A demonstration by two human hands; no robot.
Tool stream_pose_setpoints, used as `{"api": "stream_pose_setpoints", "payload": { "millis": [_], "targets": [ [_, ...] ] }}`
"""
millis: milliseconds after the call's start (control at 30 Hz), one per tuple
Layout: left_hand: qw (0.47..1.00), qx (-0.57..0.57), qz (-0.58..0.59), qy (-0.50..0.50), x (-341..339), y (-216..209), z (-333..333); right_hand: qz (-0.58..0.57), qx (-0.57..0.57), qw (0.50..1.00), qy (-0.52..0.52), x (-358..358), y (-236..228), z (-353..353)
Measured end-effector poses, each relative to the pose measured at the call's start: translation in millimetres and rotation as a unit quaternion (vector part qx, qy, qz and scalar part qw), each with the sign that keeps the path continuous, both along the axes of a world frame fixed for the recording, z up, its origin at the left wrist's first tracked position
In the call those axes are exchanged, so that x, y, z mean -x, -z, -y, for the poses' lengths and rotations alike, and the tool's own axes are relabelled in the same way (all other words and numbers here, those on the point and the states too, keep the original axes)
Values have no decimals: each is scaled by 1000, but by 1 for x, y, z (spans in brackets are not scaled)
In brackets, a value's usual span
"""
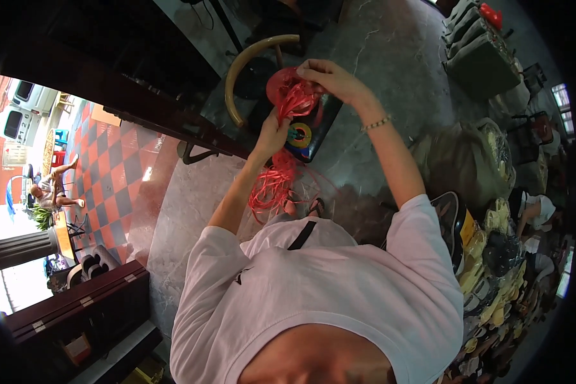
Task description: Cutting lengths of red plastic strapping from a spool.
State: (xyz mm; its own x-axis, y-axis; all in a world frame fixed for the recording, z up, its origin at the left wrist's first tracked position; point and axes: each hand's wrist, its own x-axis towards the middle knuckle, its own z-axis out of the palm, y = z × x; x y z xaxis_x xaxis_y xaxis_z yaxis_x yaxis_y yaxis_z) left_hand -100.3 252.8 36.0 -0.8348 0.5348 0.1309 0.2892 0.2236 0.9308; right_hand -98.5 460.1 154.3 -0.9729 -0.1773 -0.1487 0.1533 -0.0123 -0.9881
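A bundle of shiny red plastic strips (299,101) is gathered up in front of me. Around its lower part, my left hand (273,136) is wrapped in a closed grip. My right hand (326,78) is at the upper end, thumb and fingers pinched on the red plastic. Below the left hand, a loose tangle of red strips (274,187) hangs towards my feet. Just behind the bundle is a ring-shaped yellow item (302,133) with a dark green middle, on a dark seat (328,118).
A curved wooden chair back (234,80) rises beyond my hands. Dark wooden doors (128,96) stand on the left, with a checkered floor (112,166) and a seated person (48,194) outside. Pale plastic-covered goods (493,281) and other people fill the right. Stacked grey chairs (477,54) stand far right.
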Motion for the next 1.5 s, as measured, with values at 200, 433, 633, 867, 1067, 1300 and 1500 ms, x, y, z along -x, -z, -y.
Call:
{"api": "stream_pose_setpoints", "payload": {
  "millis": [200,433,633,867,1067,1300,1500],
  "targets": [
    [997,-77,19,-20,-7,5,-30,30,229,972,50,-1,17,17],
    [954,-193,216,74,-25,-48,-8,7,269,962,52,1,50,23],
    [884,-428,187,17,-44,-145,21,-70,97,980,-160,-39,80,94],
    [839,-490,-136,-196,-66,-245,167,110,92,921,-362,-62,75,115],
    [706,-661,-85,-238,-92,-273,302,96,-37,853,-511,-64,70,98],
    [824,-537,-6,-179,-129,-256,215,-364,-28,897,-250,-76,27,186],
    [843,-507,48,-174,-131,-255,160,-155,87,885,-431,-104,5,206]
  ]
}}
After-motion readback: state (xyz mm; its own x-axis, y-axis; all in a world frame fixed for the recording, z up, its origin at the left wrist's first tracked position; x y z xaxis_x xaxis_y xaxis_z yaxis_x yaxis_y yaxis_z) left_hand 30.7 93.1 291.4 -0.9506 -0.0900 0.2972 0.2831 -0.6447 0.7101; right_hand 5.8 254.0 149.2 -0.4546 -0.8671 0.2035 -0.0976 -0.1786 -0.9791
